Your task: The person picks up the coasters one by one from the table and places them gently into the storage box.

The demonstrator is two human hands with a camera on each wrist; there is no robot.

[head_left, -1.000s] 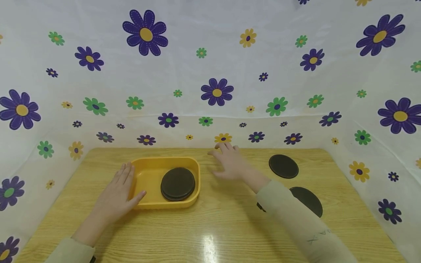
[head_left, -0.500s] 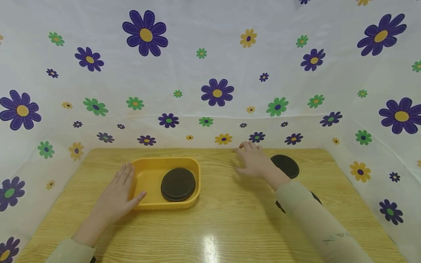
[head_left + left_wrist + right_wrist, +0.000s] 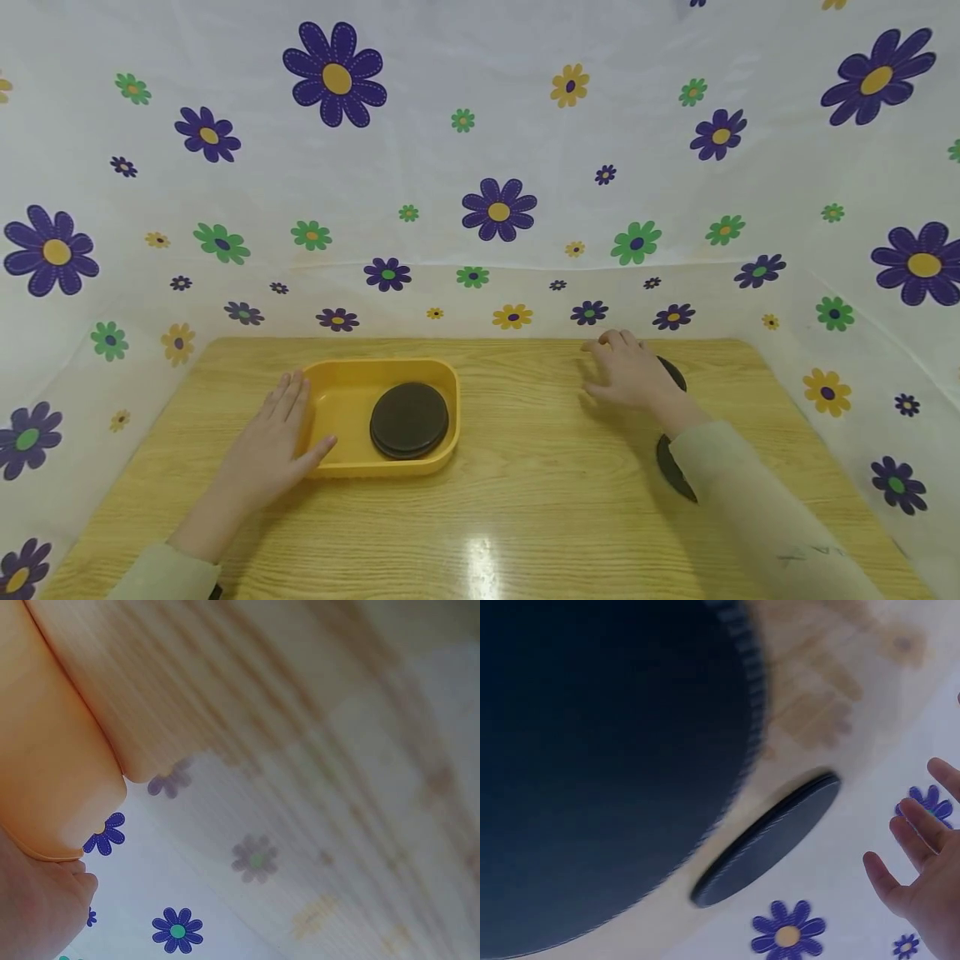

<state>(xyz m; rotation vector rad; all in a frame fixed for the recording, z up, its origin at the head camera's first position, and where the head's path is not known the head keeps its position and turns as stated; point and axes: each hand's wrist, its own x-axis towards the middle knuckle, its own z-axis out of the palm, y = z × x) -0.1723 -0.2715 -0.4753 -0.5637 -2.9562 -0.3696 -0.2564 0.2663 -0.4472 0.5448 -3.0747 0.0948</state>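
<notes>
A yellow plastic tray (image 3: 337,418) sits left of centre on the table, with a small stack of round black discs (image 3: 409,418) in its right half. My left hand (image 3: 262,454) rests against the tray's left side, fingers straight and thumb over the near rim. The left wrist view shows that hand (image 3: 45,904) touching the tray's wall (image 3: 56,742). Over on the right, my right hand (image 3: 628,373) hovers above the table, holding nothing, its fingers spread. It partly covers a far black disc (image 3: 675,372); the sleeve hides much of a nearer disc (image 3: 675,471).
The wood-grain table (image 3: 517,467) extends between the tray and the right-hand discs. A white flowered cloth (image 3: 420,167) stands at the back and both sides. Both loose discs, the near one (image 3: 592,750) and far one (image 3: 772,844), appear in the right wrist view.
My right hand has moved rightward, away from the tray's side to beside the far black disc, covering part of it. The left hand and tray stay put.
</notes>
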